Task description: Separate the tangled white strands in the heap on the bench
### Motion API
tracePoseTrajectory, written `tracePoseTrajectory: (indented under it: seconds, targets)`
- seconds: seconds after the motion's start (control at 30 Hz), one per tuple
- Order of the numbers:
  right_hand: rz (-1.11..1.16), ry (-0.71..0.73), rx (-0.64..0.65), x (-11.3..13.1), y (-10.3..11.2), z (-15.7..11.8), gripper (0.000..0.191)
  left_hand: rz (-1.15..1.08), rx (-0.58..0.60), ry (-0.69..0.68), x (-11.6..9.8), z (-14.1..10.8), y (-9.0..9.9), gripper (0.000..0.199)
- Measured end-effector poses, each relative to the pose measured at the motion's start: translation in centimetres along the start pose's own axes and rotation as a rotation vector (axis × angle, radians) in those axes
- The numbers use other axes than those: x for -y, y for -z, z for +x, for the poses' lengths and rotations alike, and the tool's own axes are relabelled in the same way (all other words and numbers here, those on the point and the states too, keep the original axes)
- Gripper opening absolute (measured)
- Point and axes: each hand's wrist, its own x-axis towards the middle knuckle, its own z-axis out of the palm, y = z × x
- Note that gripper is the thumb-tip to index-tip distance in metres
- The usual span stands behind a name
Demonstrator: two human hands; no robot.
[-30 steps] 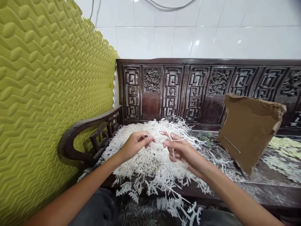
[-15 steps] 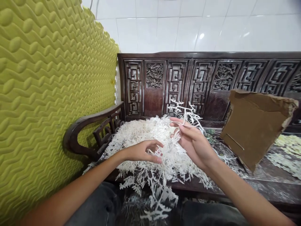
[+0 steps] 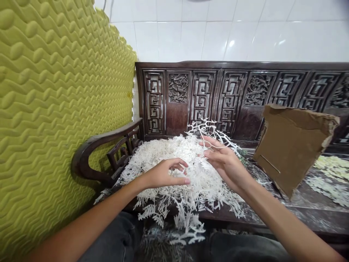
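Observation:
A large heap of white plastic-looking branch sprigs (image 3: 155, 154) lies on the dark wooden bench (image 3: 313, 222). Over its right side, my right hand (image 3: 229, 163) pinches a thin white branched sprig (image 3: 205, 125) between thumb and fingers, with its twigs spreading up and away from me. My left hand (image 3: 163, 174) is above the front middle of the heap, its fingers curved and the thumb apart; I see nothing gripped in it. Below the hands, another white branch (image 3: 188, 236) hangs over the bench's front edge, between my knees.
A brown cardboard piece (image 3: 294, 149) stands tilted on the bench at right. Beyond it lie flat pale yellow and white cut pieces (image 3: 329, 182). To the left are the curved armrest (image 3: 81, 160) and a yellow textured foam mat (image 3: 54, 102). A carved backrest (image 3: 177, 120) closes the rear.
The sprig in my right hand has turned and tipped leftward. My left thumb and fingers have shifted slightly. The branch hanging at the front edge has swung to the right and up.

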Motion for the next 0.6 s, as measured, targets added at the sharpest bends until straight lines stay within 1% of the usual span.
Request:
tracePoseTrajectory:
  seconds: [0.1,0.13,0.17,0.2,0.27,0.3,0.33,0.47,0.53,0.6]
  targets:
    - [-0.007,0.017,0.044,0.2,-0.7,-0.4,0.058,0.033,-0.102,-0.038,-0.8,-0.2,-1.0,0.078]
    - [-0.01,0.018,0.055,0.2,-1.0,-0.5,0.057,0.047,-0.141,-0.052,-1.2,-0.2,-1.3,0.082]
    - [-0.006,0.017,0.068,0.2,-1.2,-0.5,0.055,0.057,-0.183,-0.07,-1.6,-0.2,-1.5,0.08]
    - [0.0,0.01,0.079,0.2,-1.4,-0.5,0.051,0.062,-0.223,-0.094,-2.0,-0.1,-1.7,0.072]
    - [0.01,-0.003,0.087,0.2,-1.6,-0.5,0.044,0.046,-0.289,-0.153,-2.7,0.1,-1.9,0.044]
    - [0.011,-0.007,0.08,0.1,-1.6,-0.4,0.041,0.027,-0.313,-0.173,-3.0,0.2,-1.9,0.034]
    - [0.007,-0.012,0.068,0.0,-1.6,-0.4,0.038,0.007,-0.33,-0.182,-3.0,0.3,-1.8,0.03]
    - [-0.064,-0.006,0.014,-0.1,-1.4,-0.2,0.034,-0.014,-0.357,-0.163,-2.6,0.5,-1.2,0.028]
    - [-0.164,-0.013,-0.002,-0.1,-1.3,-0.3,0.034,-0.007,-0.385,-0.165,-2.4,0.5,-1.1,0.025]
    - [-0.283,-0.042,0.017,-0.1,-1.4,-0.3,0.033,-0.017,-0.42,-0.176,-2.5,0.4,-1.2,0.023]
